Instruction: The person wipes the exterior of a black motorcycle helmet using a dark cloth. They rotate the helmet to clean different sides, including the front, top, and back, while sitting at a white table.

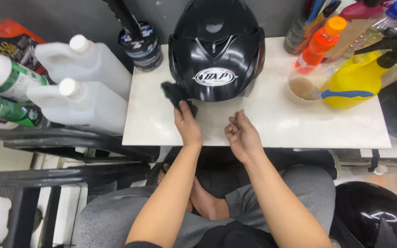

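A glossy black helmet (216, 48) stands on the white table (272, 124) in front of me. My left hand (188, 124) grips a black cloth (176, 94) and presses it against the helmet's lower left edge. My right hand (240, 135) hovers just above the table below the helmet, fingers curled together, holding nothing that I can see. A clear visor seems to lie flat on the table between my hands and the helmet.
Two white jugs (81, 82) stand left of the table, a dark tub (142, 46) behind them. At the right are a yellow spray bottle (354, 80), an orange bottle (320, 46) and a plastic cup (301, 87). A second black helmet (372, 213) sits at lower right.
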